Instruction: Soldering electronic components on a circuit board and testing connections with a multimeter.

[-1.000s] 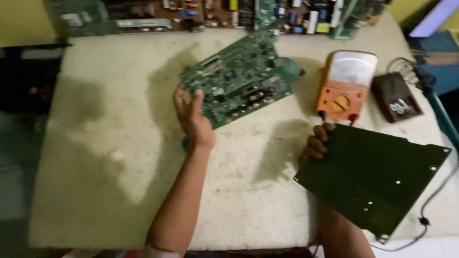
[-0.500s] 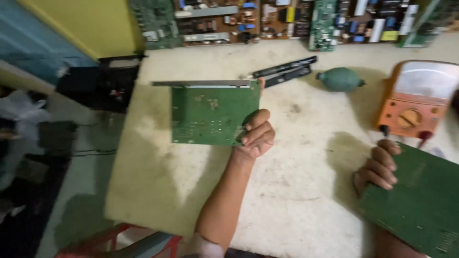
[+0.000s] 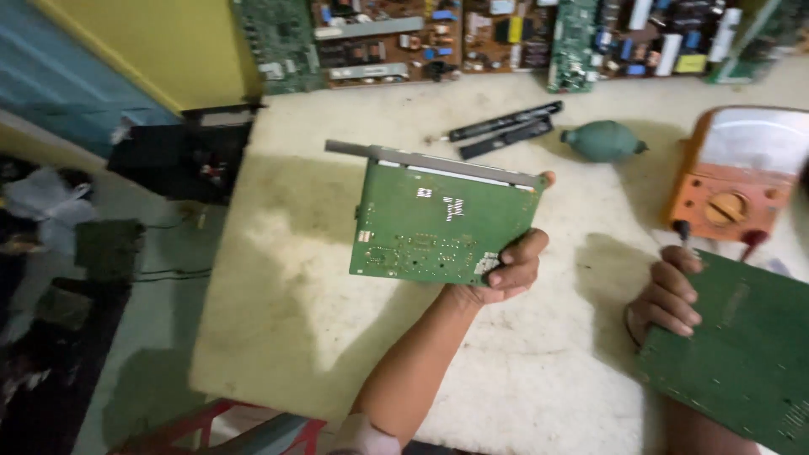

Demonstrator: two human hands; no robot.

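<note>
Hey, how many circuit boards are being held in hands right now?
2. The left hand holds up a green circuit board above the table. The right hand grips a darker green board at the right edge. More boards lean along the back wall.

An orange multimeter (image 3: 740, 173), a green rubber blower (image 3: 602, 140) and two black bars (image 3: 504, 131) are seen on the tabletop (image 3: 278, 278).

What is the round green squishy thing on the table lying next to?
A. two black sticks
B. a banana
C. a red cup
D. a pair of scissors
A. The green rubber bulb lies on the table just right of two black bars, far from the left hand holding the green circuit board.
</note>
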